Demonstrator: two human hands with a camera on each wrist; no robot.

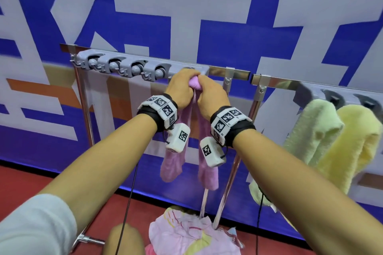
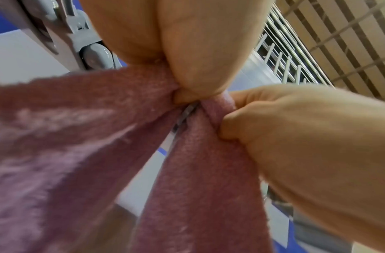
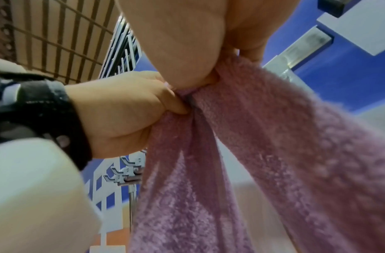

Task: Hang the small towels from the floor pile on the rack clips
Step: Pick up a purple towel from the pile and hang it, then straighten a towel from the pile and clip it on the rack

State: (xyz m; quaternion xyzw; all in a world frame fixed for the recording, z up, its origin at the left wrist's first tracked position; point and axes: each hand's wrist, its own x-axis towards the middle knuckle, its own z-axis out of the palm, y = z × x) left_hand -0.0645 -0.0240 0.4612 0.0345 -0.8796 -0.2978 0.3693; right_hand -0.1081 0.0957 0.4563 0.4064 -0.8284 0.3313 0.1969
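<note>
Both hands are gripping the bunched middle of a fluffy purple towel (image 1: 195, 84), the left hand (image 1: 180, 87) and right hand (image 1: 211, 94) curling tight around it at the right end of the grey plastic clip rail (image 1: 132, 64). Its two soft tails are hanging below the wrists. A crumpled pink towel pile (image 1: 192, 234) is lying on the red floor (image 1: 27, 180), while green (image 1: 315, 128) and yellow (image 1: 352, 143) terry towels are hanging from the neighbouring rail.

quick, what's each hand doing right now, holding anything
Left hand: fingers curled round the bunched top of the purple towel, up at the grey clip rail.
Right hand: grips the same towel beside it.
</note>
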